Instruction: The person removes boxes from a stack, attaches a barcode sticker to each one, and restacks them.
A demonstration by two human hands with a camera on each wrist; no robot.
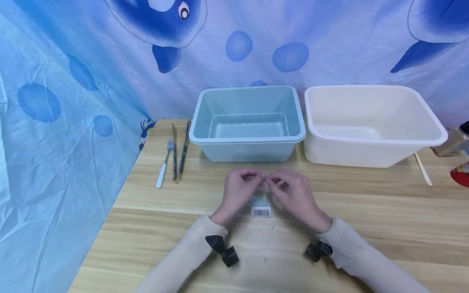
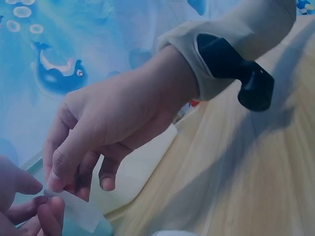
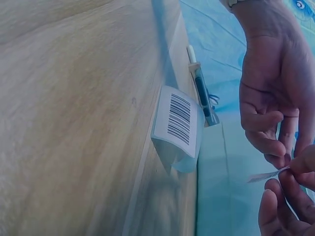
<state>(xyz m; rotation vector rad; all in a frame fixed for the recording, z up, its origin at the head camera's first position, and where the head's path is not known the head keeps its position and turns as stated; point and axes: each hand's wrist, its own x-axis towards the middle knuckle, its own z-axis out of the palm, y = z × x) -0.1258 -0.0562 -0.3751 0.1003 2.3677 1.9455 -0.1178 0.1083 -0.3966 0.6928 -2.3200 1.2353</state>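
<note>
"Wood-grain tabletop point(image 1: 124, 240) before a blue sea-print curtain point(image 1: 47, 154): where is the thin strip point(image 3: 266, 176)?"

"Held centrally, short of the back edge; left hand point(image 1: 239, 189) and right hand point(image 1: 293, 193) both pinch it, fingers nearly meeting, near a barcode-labelled pack point(image 1: 261, 212)."

"Along the back edge?"

"Light-blue bin point(image 1: 249, 151); white bin point(image 1: 359, 154) to its right; fork point(image 1: 163, 169) near the back left corner."

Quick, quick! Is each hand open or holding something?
Left hand: closed, pinching a thin, flat, whitish strip, material unclear.
Right hand: closed, pinching the same strip.
</note>
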